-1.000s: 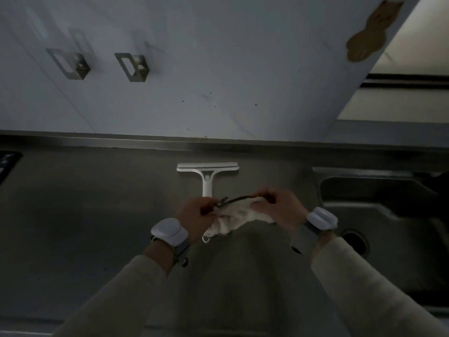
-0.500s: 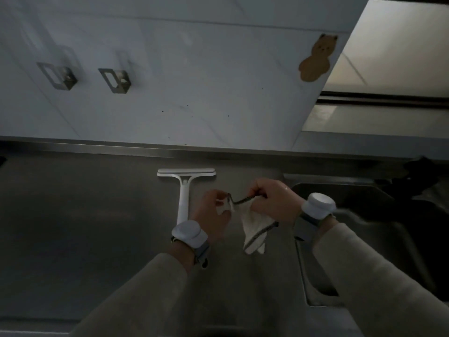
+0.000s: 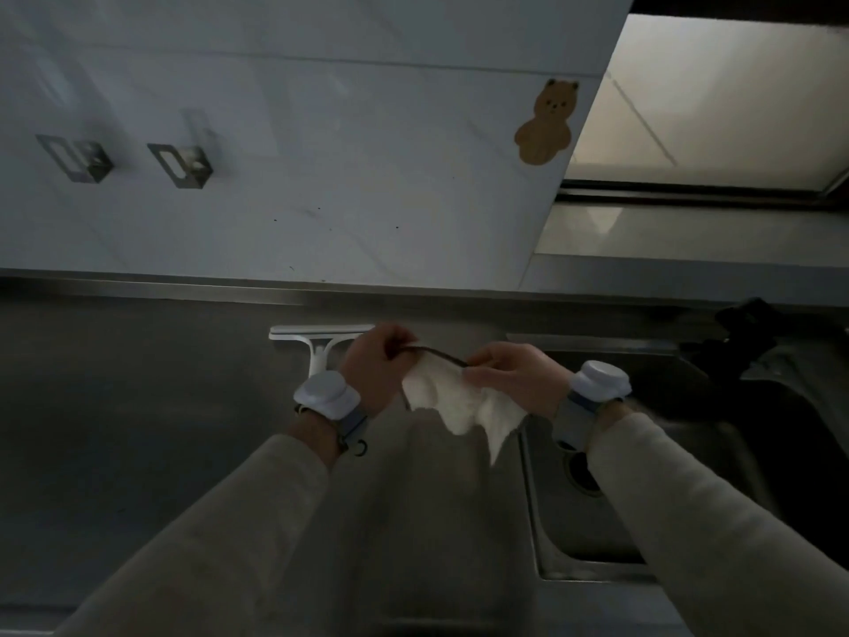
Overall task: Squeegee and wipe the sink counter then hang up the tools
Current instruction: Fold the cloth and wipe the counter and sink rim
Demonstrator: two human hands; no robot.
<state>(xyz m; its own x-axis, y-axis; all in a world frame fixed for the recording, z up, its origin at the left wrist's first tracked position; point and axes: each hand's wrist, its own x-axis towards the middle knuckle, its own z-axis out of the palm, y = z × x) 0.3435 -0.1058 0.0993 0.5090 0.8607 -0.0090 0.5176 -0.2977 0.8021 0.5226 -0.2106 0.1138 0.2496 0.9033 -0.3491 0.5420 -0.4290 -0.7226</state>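
Your left hand (image 3: 374,360) and right hand (image 3: 514,377) are raised together above the tabletop (image 3: 138,406), and both are closed on the white cloth (image 3: 452,402). Each hand pinches the cloth's dark-trimmed top edge, fingers curled over it, so that the edge runs as a slack line between them. The rest of the cloth hangs down bunched and crumpled below your hands, with one corner trailing lowest over the sink's left rim.

The white squeegee (image 3: 321,335) lies flat on the tabletop just behind your left hand, blade toward the wall and handle pointing back toward you. Your left wrist covers most of the handle.

The sink (image 3: 689,452) is set into the tabletop on the right. Its basin is dim; you can make out the round drain (image 3: 581,473) beside your right sleeve, and nothing else in it can be told in this light. A dark shape (image 3: 753,333) sits at the sink's far right edge, too dark to identify.

On the wall, two metal hooks (image 3: 181,165) are mounted at the upper left, both bare. A brown bear sticker (image 3: 546,124) is stuck on the wall further right.
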